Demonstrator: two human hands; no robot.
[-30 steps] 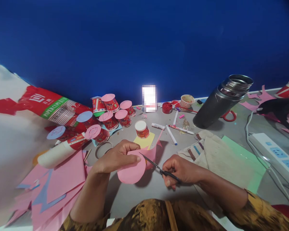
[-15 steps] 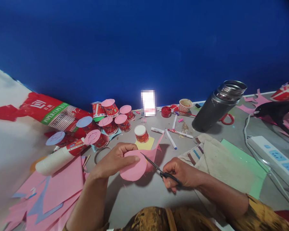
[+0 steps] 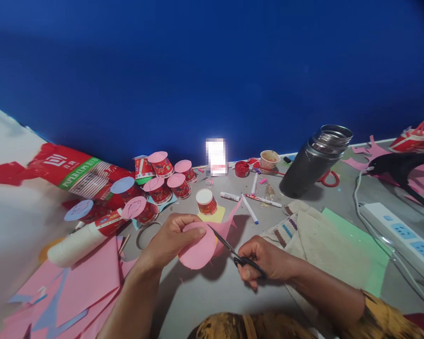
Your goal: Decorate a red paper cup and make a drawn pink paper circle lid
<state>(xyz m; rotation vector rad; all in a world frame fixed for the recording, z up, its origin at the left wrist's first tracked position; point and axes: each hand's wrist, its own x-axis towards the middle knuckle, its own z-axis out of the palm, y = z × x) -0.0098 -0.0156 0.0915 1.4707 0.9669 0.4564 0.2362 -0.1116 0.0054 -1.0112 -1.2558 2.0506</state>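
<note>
I am holding thin pink paper point(image 3: 198, 250), whose near part is showing a rounded edge while a pointed strip point(image 3: 229, 227) is rising behind; my black-handled metal scissors point(image 3: 229, 248) are slanting away leftward, tips reaching the paper.

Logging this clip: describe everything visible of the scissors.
The scissors have slim, dark, metallic-looking blades and black handles that look like plastic. The right hand grips the handles, partly hiding them. The blades slant forward and leftward, above the grey tabletop, their tips at the pink paper held by the left hand. How far the blades are parted is unclear.
</note>
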